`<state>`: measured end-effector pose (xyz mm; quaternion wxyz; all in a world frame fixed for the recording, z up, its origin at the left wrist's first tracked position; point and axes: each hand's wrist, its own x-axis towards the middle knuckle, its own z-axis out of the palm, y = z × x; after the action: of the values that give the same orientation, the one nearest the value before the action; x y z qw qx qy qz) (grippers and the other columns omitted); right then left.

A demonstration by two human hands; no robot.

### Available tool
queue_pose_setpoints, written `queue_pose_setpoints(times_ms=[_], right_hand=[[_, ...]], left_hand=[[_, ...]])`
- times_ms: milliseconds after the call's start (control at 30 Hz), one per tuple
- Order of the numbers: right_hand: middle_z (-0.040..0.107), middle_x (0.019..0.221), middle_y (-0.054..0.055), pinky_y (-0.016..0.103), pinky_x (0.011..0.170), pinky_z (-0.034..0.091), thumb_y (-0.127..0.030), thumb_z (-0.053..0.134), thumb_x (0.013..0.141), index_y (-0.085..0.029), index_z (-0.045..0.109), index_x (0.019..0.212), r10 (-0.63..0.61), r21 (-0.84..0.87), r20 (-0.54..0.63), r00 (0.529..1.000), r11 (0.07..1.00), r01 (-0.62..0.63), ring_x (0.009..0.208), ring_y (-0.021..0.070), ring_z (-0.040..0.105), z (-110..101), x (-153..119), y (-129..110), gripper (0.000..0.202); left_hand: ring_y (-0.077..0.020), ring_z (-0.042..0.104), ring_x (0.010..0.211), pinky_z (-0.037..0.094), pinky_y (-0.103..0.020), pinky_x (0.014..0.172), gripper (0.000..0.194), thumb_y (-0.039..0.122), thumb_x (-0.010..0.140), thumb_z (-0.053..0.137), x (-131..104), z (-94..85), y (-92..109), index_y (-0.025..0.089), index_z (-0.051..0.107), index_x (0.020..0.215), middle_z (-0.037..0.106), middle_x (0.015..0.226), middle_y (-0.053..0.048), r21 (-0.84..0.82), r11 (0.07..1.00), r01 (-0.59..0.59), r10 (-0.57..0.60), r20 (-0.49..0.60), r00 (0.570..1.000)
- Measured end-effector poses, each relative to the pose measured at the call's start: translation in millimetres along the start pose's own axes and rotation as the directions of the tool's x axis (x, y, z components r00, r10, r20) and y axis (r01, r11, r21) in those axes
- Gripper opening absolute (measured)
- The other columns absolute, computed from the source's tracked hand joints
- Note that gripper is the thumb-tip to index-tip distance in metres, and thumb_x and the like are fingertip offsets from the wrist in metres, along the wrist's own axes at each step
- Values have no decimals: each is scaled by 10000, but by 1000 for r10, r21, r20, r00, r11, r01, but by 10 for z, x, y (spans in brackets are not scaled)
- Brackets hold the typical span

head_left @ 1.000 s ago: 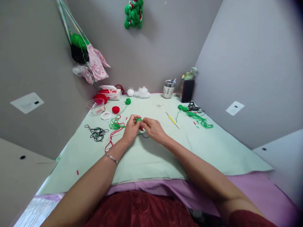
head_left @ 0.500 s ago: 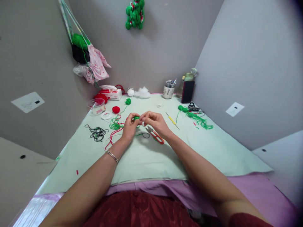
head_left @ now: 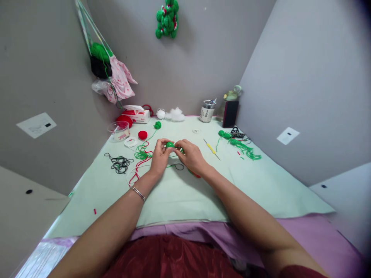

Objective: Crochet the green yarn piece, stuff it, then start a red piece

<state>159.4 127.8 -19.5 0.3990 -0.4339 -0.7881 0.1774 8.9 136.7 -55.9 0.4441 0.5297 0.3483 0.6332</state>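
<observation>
My left hand (head_left: 160,157) is closed, with its thumb and fingers around a small green crocheted piece (head_left: 170,144) above the middle of the table. Opposite it, my right hand (head_left: 191,156) pinches the other side of the same piece, and some green shows between its fingers. Just under the right hand, a bit of the orange handle of the thread snips (head_left: 196,175) sticks out; the blades are hidden. A dark yarn loop (head_left: 179,166) lies below the hands. Left of my left hand is a tangle of green yarn (head_left: 141,155) with red and white strands.
A yellow-handled crochet hook (head_left: 211,147) lies right of my hands. Black cord (head_left: 120,164) and a red yarn ball (head_left: 142,135) are at left. Behind stand a tissue box (head_left: 141,116), white stuffing (head_left: 175,114), a pen can (head_left: 207,112) and a phone (head_left: 230,114). Green tassels (head_left: 245,148) lie right.
My right hand has shifted slightly right and down, now covering most of the snips. More of the green piece shows between the hands. The view has tilted slightly.
</observation>
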Motion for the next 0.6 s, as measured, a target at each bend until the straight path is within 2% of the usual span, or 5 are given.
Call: queue_pose_setpoints(times_ms=[200,367,467,600], right_hand=[[656,737,8,275,692,356,-232,604,887,-202,665,804,117,-23,-8,993,993,-117,687,159,521,-27,11,-29,107],[630,645,-18,252,633,355,-289,587,878,-183,675,759,235,38,-6,972,971,-235,616,134,497,-69,46,11,182],[619,646,-15,245,616,352,-337,560,896,-175,664,746,247,76,36,968,966,-249,623,134,501,-47,51,7,244],[649,694,-11,247,648,340,-248,519,886,-189,651,742,217,85,89,972,971,-225,651,134,514,35,5,-77,205]], left_hand=[[-163,668,832,578,-352,845,288,364,845,707,-25,15,39,196,561,1028,669,891,-16,-47,993,113,-109,75,991],[-155,686,859,584,-340,859,402,397,784,789,-45,35,88,196,579,1062,662,973,-16,-65,988,142,-134,114,984],[-136,690,753,584,-307,781,394,386,783,796,-37,22,58,195,587,1058,669,916,1,-48,986,159,-154,103,983],[-107,628,644,556,-263,675,249,304,871,738,-3,-33,-38,163,610,1032,642,786,27,-4,981,196,-195,31,980]])
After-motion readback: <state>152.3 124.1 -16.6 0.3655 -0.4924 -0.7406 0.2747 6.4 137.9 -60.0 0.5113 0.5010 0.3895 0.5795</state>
